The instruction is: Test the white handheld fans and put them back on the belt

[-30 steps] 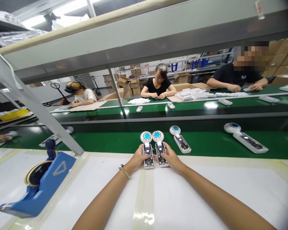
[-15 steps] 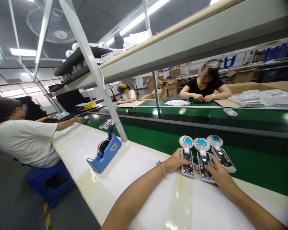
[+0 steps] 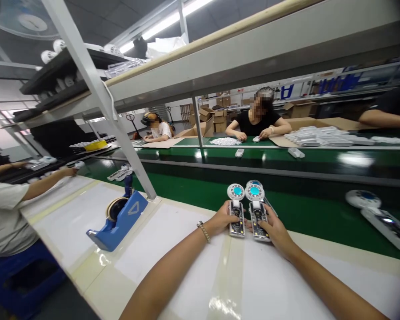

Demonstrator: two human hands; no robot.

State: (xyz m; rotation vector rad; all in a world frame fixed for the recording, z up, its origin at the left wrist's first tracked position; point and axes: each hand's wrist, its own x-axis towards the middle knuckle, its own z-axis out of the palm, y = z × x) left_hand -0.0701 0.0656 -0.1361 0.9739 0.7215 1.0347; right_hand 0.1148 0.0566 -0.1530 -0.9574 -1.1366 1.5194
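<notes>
My left hand [image 3: 222, 218] is closed around a handheld device [image 3: 236, 220] with a round, fan-like white head, a blue centre and a see-through body showing a dark circuit board. A matching device [image 3: 259, 222] is gripped in my right hand [image 3: 276, 229], thumb on its front. Both are held side by side, heads up, over the front edge of the green belt. Another such device [image 3: 270, 206] lies on the belt just behind the right-hand one, partly hidden by it. Farther right on the belt lies one more device [image 3: 386, 222], lit at its upper part.
A blue tape dispenser [image 3: 120, 222] stands on the white worktop [image 3: 173, 231], left of a slanted metal post [image 3: 120, 133]. Parts lie along the green belt [image 3: 186, 186]. An overhead shelf [image 3: 220, 75] crosses above. Co-workers sit across the belt and at left.
The view has turned right, so the surroundings shift left and another device appears at right. Both hands keep their devices; the one behind now sits more hidden by the right-hand device.
</notes>
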